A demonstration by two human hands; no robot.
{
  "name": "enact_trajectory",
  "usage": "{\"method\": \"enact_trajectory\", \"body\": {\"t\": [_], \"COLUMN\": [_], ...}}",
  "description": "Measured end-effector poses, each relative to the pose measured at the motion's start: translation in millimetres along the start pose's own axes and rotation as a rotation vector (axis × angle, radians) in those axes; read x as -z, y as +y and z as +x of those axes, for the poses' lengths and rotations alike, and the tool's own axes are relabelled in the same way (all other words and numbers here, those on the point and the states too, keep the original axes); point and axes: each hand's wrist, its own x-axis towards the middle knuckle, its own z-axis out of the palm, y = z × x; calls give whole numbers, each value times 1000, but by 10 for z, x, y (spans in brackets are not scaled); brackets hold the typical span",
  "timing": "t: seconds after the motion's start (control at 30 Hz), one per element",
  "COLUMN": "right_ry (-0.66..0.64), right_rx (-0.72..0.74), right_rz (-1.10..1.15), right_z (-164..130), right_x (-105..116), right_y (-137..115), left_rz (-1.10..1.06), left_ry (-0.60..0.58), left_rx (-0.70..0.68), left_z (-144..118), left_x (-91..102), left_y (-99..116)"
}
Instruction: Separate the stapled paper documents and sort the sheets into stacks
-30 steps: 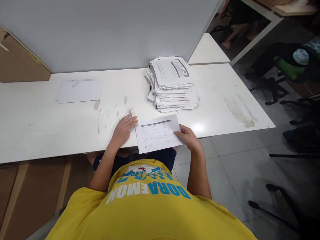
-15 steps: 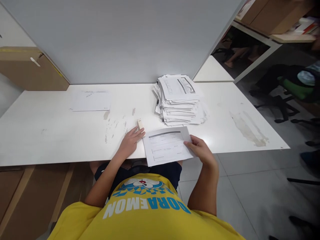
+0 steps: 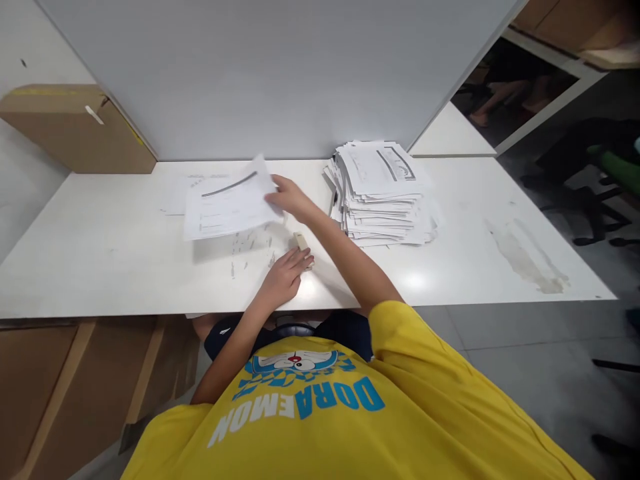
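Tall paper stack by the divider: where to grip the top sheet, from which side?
Pinch the top sheet at its near right corner, coming from the front: the stack is fanned unevenly, so the edges overhang there, and the divider blocks the back.

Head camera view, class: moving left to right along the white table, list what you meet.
Brown cardboard box → printed white sheet held in the right hand → small beige eraser-like block at the left hand's fingertips → tall stack of printed white papers → greyish stain on the white table.
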Motion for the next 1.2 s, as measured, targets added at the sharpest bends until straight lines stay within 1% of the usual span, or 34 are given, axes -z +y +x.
{"method": "enact_trajectory", "body": {"t": [0.03, 0.07, 0.17, 0.27, 0.33, 0.37, 0.4, 0.43, 0.5, 0.57, 0.6, 0.67, 0.7, 0.73, 0.77, 0.83, 0.9, 1.0, 1.1, 1.2], "right_ry": [-25, -25, -27, -19, 18, 39, 59, 75, 115, 207, 265, 400, 440, 464, 482, 504, 533, 570, 612, 653], "right_rx": [-37, -84, -169, -191, -170, -154, -139, -125, -109, -95, -129, -199, -207, -191, -160, -98, -50, -2, 10, -4], "right_rz": [-50, -114, -227, -376, -478, -517, -542, -570, -641, -874, -957, -1028, -1048, -1072, -1096, -1128, -1132, -1105, -1056, -1013], "right_z": [197, 361, 670, 749, 716, 682, 638, 580, 409, 166, 31, -220, -324, -409, -477, -569, -613, -615, -588, -599], "right_x": [-185, -348, -714, -908, -907, -847, -740, -581, -119, 468, 771, 1311, 1522, 1682, 1791, 1876, 1847, 1753, 1709, 1730], "right_y": [-9, -11, 17, 54, 64, 67, 72, 85, 153, 306, 413, 663, 787, 899, 991, 1101, 1122, 1071, 1026, 1014], "left_rz": [-4, -10, -13, 4, 13, 15, 17, 18, 18, 19, 20, 20, 20, 19, 18, 17, 21, 30, 23, 19], "left_ry": [5, 10, 20, 8, 1, 2, 4, 6, -1, -19, -32, -54, -59, -61, -59, -52, -47, -46, -33, 1], "left_rx": [-9, -14, -16, -7, -3, -6, -9, -8, 5, 30, 37, 32, 25, 19, 18, 22, 25, 20, 16, 12], "left_z": [10, 20, 40, 50, 54, 56, 56, 55, 47, 33, 26, 15, 12, 11, 10, 11, 9, 3, -9, -23], "left_x": [5, 9, 13, 10, 9, 10, 9, 7, -1, -17, -27, -45, -52, -57, -61, -62, -58, -46, -36, -29], "left_y": [6, 10, 17, 22, 25, 26, 28, 29, 36, 49, 57, 71, 76, 78, 79, 77, 74, 71, 69, 68]}}
